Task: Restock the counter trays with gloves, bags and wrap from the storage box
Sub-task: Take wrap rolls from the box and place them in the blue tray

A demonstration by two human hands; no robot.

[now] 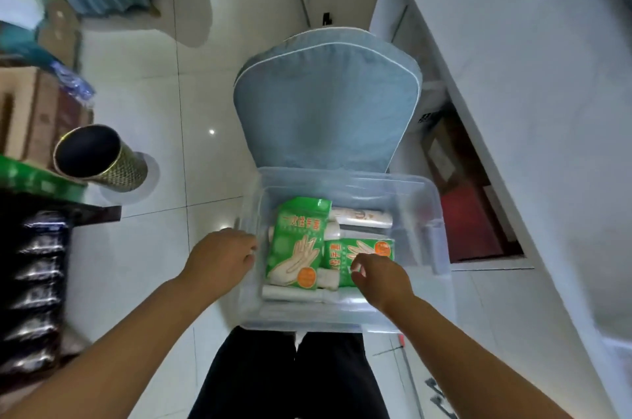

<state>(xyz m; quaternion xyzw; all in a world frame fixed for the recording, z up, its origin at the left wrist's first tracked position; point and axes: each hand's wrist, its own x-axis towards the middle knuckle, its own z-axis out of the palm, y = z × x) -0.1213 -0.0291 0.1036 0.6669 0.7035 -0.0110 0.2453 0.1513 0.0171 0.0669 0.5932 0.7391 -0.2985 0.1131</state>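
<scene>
A clear plastic storage box (424, 213) rests on a blue cushioned chair (326, 104) in front of me. Inside lie a tall green glove pack (299, 240), a second green glove pack (366, 251) to its right, and several white rolls of bags or wrap (362, 217). My left hand (222, 256) is at the box's left wall, fingers curled against its rim. My right hand (379, 276) hovers over the second glove pack, fingers bent and apart, with nothing held.
A white counter (533, 110) runs along the right. A gold-patterned bin (102, 162) stands on the tiled floor at the left, beside cardboard boxes (30, 110) and a dark shelf of packaged goods (37, 282). My dark trousers (294, 381) show below the box.
</scene>
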